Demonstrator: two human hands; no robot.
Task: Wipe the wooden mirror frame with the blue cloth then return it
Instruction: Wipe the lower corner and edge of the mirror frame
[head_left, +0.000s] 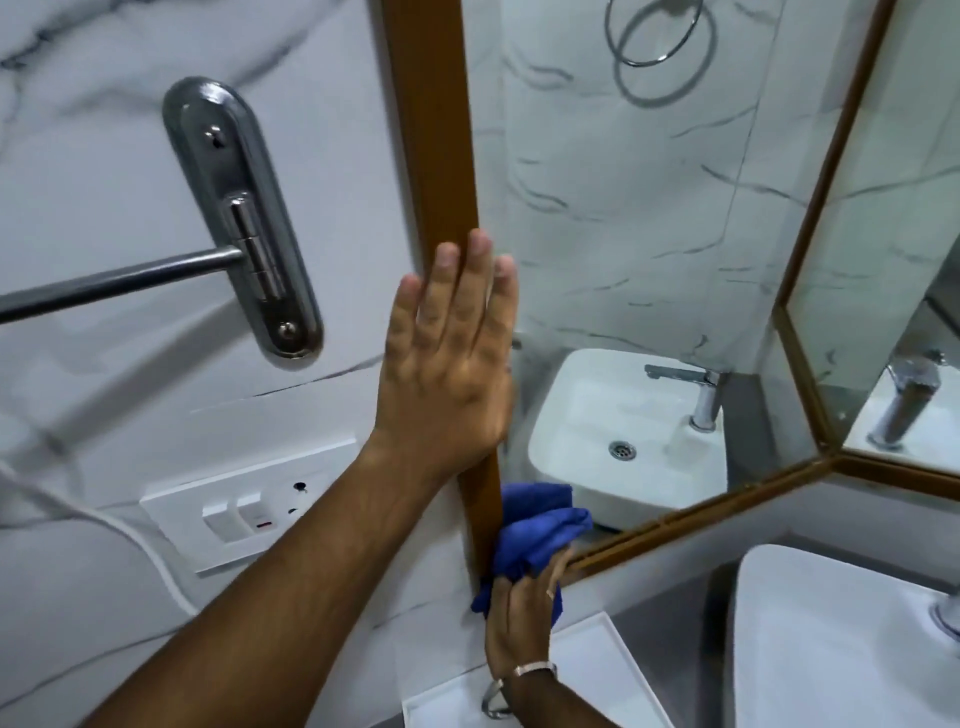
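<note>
Grey counter (696, 597): white basin (831, 649), white tray (587, 660) on top.

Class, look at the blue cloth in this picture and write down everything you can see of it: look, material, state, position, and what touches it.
The blue cloth is deep royal blue, soft and bunched into thick folds, looking like microfibre. It sits at the lower left corner of the wooden mirror frame, pressed where the upright strip meets the bottom strip, partly overlapping the glass. The right hand grips it from below, fingers over its lower part, with one tail hanging down beside the wrist. The left hand lies flat on the frame higher up, not touching the cloth.
</note>
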